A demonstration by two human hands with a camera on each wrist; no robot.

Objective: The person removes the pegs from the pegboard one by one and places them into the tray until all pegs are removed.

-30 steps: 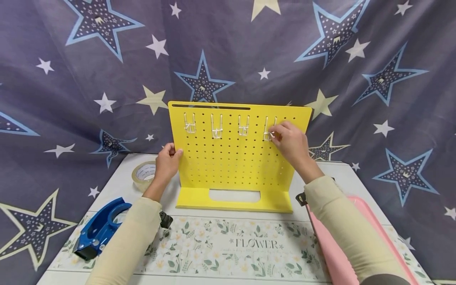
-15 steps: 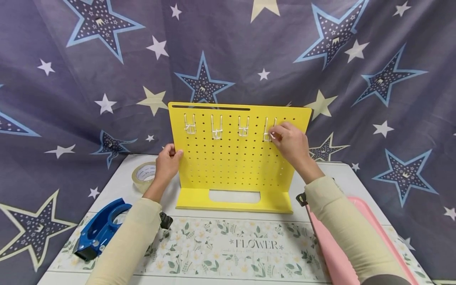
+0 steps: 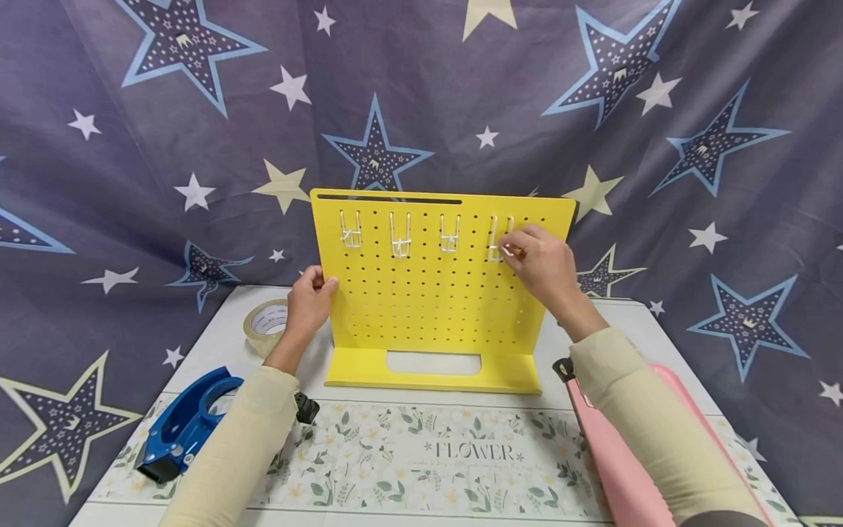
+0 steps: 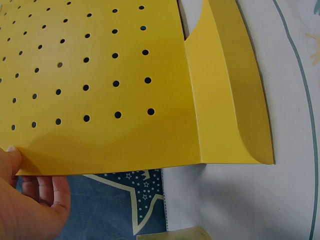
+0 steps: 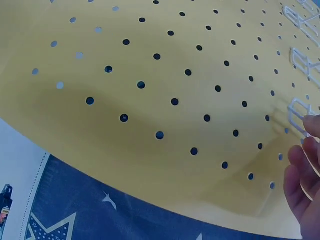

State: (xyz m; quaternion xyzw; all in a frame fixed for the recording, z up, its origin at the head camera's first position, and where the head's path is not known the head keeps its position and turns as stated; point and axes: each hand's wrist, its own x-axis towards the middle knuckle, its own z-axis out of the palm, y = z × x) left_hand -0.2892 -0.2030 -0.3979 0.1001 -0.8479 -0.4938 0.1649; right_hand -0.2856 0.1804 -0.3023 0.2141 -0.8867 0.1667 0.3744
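A yellow pegboard stands upright on its shelf-like base on the table. White wire hooks, several in a row, hang from its upper holes. My left hand grips the board's left edge, with the thumb on the front and the fingers behind, as the left wrist view shows. At the upper right, my right hand pinches the lower end of the rightmost hook between thumb and fingers. The right wrist view shows that hook against the board; part of it is hidden by the fingertips.
A roll of clear tape lies left of the board, behind the left forearm. Nearer stands a blue tape dispenser. A pink tray sits at the right, partly under the right sleeve. A starry curtain hangs close behind.
My right hand has shifted slightly to the right and turned a little, and the rightmost hook has moved slightly with it. The left hand and the board look still.
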